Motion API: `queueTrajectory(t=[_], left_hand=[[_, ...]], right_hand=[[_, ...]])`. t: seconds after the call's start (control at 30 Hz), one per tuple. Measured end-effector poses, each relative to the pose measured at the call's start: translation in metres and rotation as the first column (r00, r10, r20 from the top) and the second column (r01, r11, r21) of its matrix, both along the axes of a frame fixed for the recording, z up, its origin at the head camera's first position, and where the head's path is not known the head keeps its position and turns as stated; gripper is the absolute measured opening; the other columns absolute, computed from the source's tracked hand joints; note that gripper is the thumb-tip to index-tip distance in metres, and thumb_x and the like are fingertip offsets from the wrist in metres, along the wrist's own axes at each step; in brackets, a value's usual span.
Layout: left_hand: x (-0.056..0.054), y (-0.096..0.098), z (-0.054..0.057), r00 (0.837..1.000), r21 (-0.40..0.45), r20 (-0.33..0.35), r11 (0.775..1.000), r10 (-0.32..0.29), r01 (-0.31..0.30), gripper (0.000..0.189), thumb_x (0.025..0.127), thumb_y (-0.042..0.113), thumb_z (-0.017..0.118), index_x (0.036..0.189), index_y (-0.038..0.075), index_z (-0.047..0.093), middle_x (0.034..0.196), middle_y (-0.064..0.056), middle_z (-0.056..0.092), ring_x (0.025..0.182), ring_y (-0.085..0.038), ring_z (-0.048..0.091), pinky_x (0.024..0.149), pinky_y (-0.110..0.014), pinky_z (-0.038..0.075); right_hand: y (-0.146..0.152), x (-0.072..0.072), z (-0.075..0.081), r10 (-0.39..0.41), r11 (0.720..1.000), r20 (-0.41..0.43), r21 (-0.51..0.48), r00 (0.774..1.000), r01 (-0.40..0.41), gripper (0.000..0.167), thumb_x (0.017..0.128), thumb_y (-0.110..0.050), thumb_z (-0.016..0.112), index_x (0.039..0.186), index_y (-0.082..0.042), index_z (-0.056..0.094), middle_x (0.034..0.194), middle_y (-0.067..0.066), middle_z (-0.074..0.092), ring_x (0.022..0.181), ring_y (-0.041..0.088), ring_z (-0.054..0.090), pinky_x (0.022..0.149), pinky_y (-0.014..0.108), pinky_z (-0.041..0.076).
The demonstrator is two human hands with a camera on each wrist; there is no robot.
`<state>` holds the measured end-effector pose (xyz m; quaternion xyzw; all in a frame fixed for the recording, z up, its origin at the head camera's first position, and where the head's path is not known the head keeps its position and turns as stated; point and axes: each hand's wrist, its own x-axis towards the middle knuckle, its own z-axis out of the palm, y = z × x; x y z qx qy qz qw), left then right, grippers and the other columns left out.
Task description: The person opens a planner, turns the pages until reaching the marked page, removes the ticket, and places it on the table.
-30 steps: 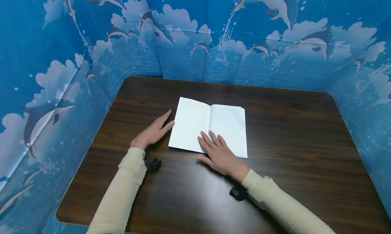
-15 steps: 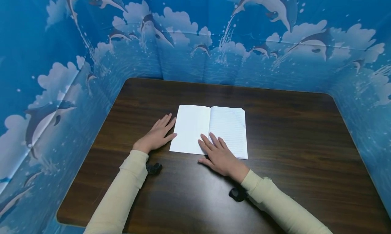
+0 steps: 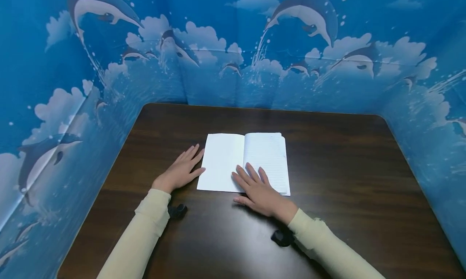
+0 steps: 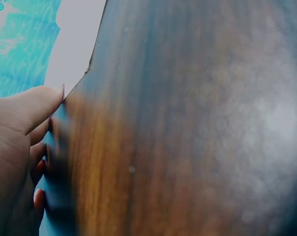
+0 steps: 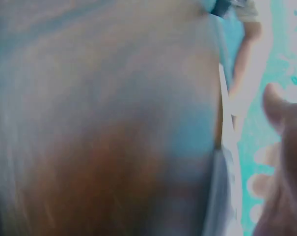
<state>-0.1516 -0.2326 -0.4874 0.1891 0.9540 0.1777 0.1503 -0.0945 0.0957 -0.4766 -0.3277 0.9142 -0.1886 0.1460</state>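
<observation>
An open notebook (image 3: 223, 161) lies on the dark wooden table, its left page white and its right page lined. At its left edge is my left hand (image 3: 179, 171), fingers straight and slightly spread, thumb tip touching the page's edge. In the left wrist view the thumb (image 4: 38, 105) meets a corner of the paper (image 4: 79, 44). My right hand (image 3: 262, 194) lies with fingers extended over the lower middle of the notebook, near the fold. The right wrist view shows that hand (image 5: 290, 157) blurred, beside the notebook's edge (image 5: 229, 172).
The brown wooden table (image 3: 346, 182) extends around the notebook on every side. A blue curtain (image 3: 218, 84) printed with dolphins and clouds encloses its back and sides. A dark wrist strap part (image 3: 177, 211) shows below the left wrist, and another (image 3: 282, 237) below the right.
The left page, lifted at its outer edge a second ago, now lies flatter. My left hand moved down with it and spread its fingers. My right hand stayed on the notebook. The head view shifted slightly.
</observation>
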Motion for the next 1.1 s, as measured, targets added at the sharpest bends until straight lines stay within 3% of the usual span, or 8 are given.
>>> queueTrajectory(t=[0.17, 0.33, 0.43, 0.57, 0.73, 0.9, 1.0, 1.1], left_hand=[[0.002, 0.0, -0.002, 1.0, 0.031, -0.022, 1.0, 0.004, -0.004, 0.077, 0.108, 0.047, 0.05, 0.167, 0.01, 0.018, 0.177, -0.017, 0.006, 0.164, -0.039, 0.004, 0.131, -0.061, 0.009], [0.004, -0.003, -0.005, 1.0, 0.033, -0.016, 0.999, 0.003, -0.002, 0.077, 0.108, 0.05, 0.049, 0.168, 0.012, 0.017, 0.177, -0.015, 0.005, 0.164, -0.038, 0.003, 0.132, -0.06, 0.007], [0.005, -0.005, -0.007, 1.0, 0.044, -0.014, 0.999, 0.012, -0.012, 0.077, 0.108, 0.049, 0.05, 0.168, 0.013, 0.018, 0.177, -0.015, 0.006, 0.164, -0.038, 0.003, 0.131, -0.061, 0.008], [0.003, -0.004, -0.009, 0.999, 0.065, -0.033, 0.998, 0.008, -0.006, 0.077, 0.108, 0.048, 0.051, 0.168, 0.012, 0.02, 0.176, -0.017, 0.008, 0.164, -0.039, 0.006, 0.13, -0.062, 0.01], [0.001, -0.004, -0.009, 0.999, 0.077, -0.043, 0.997, 0.002, 0.002, 0.077, 0.107, 0.049, 0.052, 0.167, 0.012, 0.021, 0.176, -0.017, 0.009, 0.164, -0.039, 0.006, 0.13, -0.062, 0.011], [-0.001, -0.003, -0.008, 0.998, 0.07, -0.068, 0.998, -0.001, 0.005, 0.078, 0.107, 0.052, 0.051, 0.167, 0.012, 0.022, 0.176, -0.018, 0.011, 0.163, -0.04, 0.008, 0.13, -0.062, 0.013], [0.001, -0.004, -0.007, 0.998, 0.06, -0.064, 0.998, 0.001, 0.003, 0.079, 0.107, 0.051, 0.052, 0.167, 0.011, 0.022, 0.176, -0.019, 0.011, 0.163, -0.041, 0.008, 0.129, -0.064, 0.013], [0.004, -0.003, -0.007, 0.999, 0.052, -0.05, 0.999, 0.007, -0.004, 0.079, 0.107, 0.05, 0.053, 0.167, 0.011, 0.021, 0.176, -0.017, 0.01, 0.163, -0.04, 0.008, 0.13, -0.063, 0.012]], right_hand=[[0.03, -0.016, 0.01, -0.137, 0.976, -0.136, -0.185, 0.981, 0.111, 0.073, 0.106, -0.043, 0.058, 0.166, -0.013, 0.028, 0.171, 0.008, 0.034, 0.16, 0.036, 0.024, 0.124, 0.064, 0.018], [0.062, -0.038, 0.011, -0.358, 0.913, -0.24, -0.293, 0.902, 0.284, 0.054, 0.103, -0.023, 0.066, 0.153, -0.009, 0.051, 0.144, 0.014, 0.061, 0.127, 0.037, 0.048, 0.095, 0.052, 0.036], [0.073, -0.048, 0.007, -0.411, 0.899, -0.217, -0.259, 0.885, 0.354, 0.051, 0.103, -0.026, 0.067, 0.15, -0.01, 0.055, 0.14, 0.016, 0.058, 0.121, 0.036, 0.047, 0.09, 0.049, 0.036], [0.079, -0.054, 0.002, -0.442, 0.886, -0.15, -0.223, 0.884, 0.405, 0.06, 0.102, -0.033, 0.069, 0.154, -0.008, 0.05, 0.15, 0.019, 0.05, 0.129, 0.038, 0.045, 0.104, 0.055, 0.041], [0.078, -0.054, -0.001, -0.526, 0.827, -0.016, -0.243, 0.85, 0.507, 0.08, 0.101, -0.035, 0.07, 0.163, -0.004, 0.03, 0.163, 0.025, 0.035, 0.144, 0.042, 0.038, 0.118, 0.062, 0.037], [0.077, -0.051, -0.002, -0.582, 0.773, 0.098, -0.242, 0.807, 0.587, 0.093, 0.103, -0.035, 0.067, 0.167, -0.002, 0.009, 0.164, 0.027, 0.037, 0.152, 0.043, 0.038, 0.125, 0.064, 0.03], [0.075, -0.048, -0.005, -0.588, 0.761, 0.138, -0.24, 0.797, 0.603, 0.091, 0.103, -0.033, 0.067, 0.167, -0.002, 0.009, 0.159, 0.028, 0.045, 0.144, 0.041, 0.05, 0.12, 0.059, 0.04], [0.073, -0.045, -0.008, -0.594, 0.754, 0.145, -0.244, 0.791, 0.61, 0.086, 0.104, -0.029, 0.066, 0.167, -0.001, 0.014, 0.145, 0.027, 0.058, 0.123, 0.036, 0.065, 0.103, 0.049, 0.056]])
